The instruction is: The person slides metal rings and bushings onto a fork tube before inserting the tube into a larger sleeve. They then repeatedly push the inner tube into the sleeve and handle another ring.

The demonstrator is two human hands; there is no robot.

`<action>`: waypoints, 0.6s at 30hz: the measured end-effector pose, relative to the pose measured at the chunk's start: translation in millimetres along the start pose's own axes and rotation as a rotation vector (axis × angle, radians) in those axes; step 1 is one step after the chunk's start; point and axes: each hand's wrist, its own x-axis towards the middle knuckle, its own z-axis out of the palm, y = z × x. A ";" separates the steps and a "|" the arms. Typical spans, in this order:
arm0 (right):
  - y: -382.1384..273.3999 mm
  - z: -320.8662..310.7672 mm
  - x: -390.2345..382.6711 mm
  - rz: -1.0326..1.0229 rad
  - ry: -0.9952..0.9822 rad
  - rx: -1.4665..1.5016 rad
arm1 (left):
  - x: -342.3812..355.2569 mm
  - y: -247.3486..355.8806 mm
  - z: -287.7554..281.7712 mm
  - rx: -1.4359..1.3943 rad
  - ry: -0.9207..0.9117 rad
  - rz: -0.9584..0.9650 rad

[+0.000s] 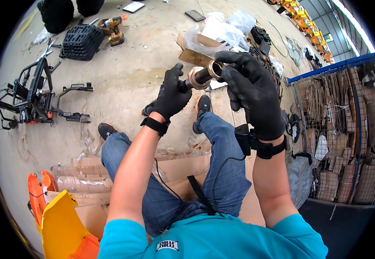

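Both of my hands wear black gloves and are raised in front of me. My left hand is closed round one end of a dark metal tube. A shiny copper-toned hex nut sits round the tube beside my left fingers. At the tube's other end is a metal ring, its round opening facing toward me. My right hand pinches this ring between thumb and fingers. Whether the ring is threaded on or only held against the tube, I cannot tell.
A cordless drill and a black plastic crate are on the floor ahead left. Nearby stands a black metal frame. An open cardboard box lies ahead. A wire cage with flattened cardboard stands right; yellow-orange panels lie near left.
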 end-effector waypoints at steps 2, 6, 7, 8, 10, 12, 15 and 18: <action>-0.1 0.9 0.3 -0.003 -0.003 -0.045 | -0.7 2.5 0.6 -0.012 0.007 -0.007; 6.7 0.0 1.9 -0.106 0.004 -0.213 | -2.9 5.3 0.8 -0.022 0.019 -0.015; 8.5 -1.5 1.9 -0.150 0.011 -0.259 | -2.2 5.0 1.2 -0.027 0.010 -0.027; 7.9 -2.0 1.9 -0.146 0.006 -0.278 | -1.6 3.2 0.7 -0.020 -0.003 -0.027; 4.6 -2.7 0.8 -0.136 -0.004 -0.317 | -0.6 -0.4 0.5 -0.008 -0.030 -0.027; -1.7 -1.4 -1.1 -0.085 -0.016 -0.315 | -2.1 -3.3 1.9 0.052 0.034 0.049; -3.0 -1.0 -0.9 -0.105 -0.033 -0.351 | -1.9 -5.4 3.0 0.055 0.065 0.078; 6.6 -1.8 2.7 -0.174 -0.054 -0.371 | -0.8 -2.1 1.7 0.067 0.047 0.061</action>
